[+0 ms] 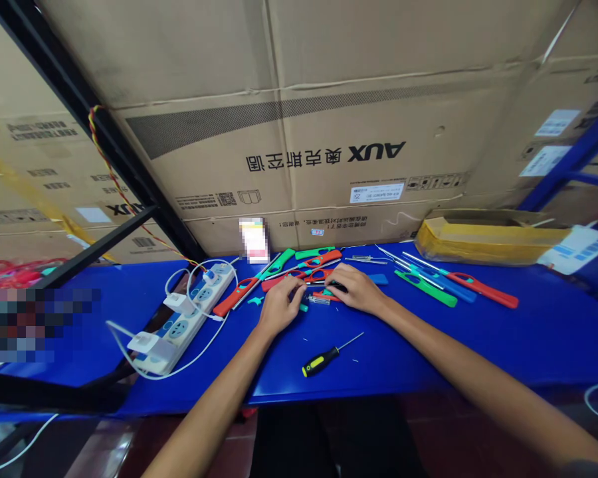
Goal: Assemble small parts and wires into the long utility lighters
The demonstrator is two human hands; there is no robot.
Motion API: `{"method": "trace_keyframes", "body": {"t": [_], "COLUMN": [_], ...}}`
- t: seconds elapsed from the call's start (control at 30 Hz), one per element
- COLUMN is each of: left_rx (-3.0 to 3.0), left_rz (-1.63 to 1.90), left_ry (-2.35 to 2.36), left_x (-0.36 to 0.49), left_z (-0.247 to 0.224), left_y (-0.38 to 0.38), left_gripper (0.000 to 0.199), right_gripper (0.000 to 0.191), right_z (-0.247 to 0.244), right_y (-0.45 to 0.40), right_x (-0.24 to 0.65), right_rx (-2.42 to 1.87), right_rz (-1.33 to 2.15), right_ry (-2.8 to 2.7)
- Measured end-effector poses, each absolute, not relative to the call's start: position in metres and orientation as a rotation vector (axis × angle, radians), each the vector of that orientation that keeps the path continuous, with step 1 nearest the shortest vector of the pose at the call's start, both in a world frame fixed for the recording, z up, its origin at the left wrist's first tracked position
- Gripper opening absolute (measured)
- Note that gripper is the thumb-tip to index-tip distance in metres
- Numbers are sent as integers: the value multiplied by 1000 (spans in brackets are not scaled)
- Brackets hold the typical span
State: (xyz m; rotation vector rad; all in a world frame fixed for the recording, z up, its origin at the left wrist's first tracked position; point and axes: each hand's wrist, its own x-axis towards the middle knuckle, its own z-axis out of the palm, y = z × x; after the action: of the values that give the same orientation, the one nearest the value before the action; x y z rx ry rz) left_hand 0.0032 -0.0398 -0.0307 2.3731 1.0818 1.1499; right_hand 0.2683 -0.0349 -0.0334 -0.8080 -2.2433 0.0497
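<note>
Both hands are over the blue tabletop, among long-nosed lighters and loose parts. My left hand (282,304) has its fingers curled above a small green piece (303,307); whether it holds anything is too small to tell. My right hand (355,287) is bent over red and green parts (327,295), its fingertips partly hidden. A small clear part (319,301) lies between the hands. Red lighters (239,297) and a green one (280,261) lie behind and left of them. Nearer the front edge rests a black and yellow screwdriver (321,362).
A white power strip (192,322) with plugs and looping cables stands at left. More lighters (483,290) lie at right, before a yellow taped box (483,239). A large cardboard box (323,126) backs the table (408,372). A phone-like object (254,240) leans there.
</note>
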Motion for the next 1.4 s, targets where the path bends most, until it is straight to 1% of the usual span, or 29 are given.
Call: {"method": "trace_keyframes", "body": {"t": [0.3,0.6,0.83,0.97,1.13,1.4], "left_rx": [2330,2376,2520,2585,2553,2601], "left_rz": [1196,1141,1090,1091,1191,1197], "left_ry": [1030,1023,1029,974,923,995], "left_x": [3,3,2,4,3,1], "left_z": [-32,-36,-42,-40,-37,-41], "left_y": [-38,-34,-30,-31,-31,-31], "left_gripper": [8,7,23,20,14,9], "right_gripper": [8,8,10,12,10,7], "right_z": [-33,-29,-30,-27,-25,-30], "right_y": [-34,-37,-38,-39,-39,-35], "right_x": [269,268,267,266,268,270], "right_rx": [-793,-788,-795,-755,-754,-785], "right_rz": [45,31,10,-21,-79,-14], "right_ry": [-2253,-2259,-2249,-2221,-2190,-2227]}}
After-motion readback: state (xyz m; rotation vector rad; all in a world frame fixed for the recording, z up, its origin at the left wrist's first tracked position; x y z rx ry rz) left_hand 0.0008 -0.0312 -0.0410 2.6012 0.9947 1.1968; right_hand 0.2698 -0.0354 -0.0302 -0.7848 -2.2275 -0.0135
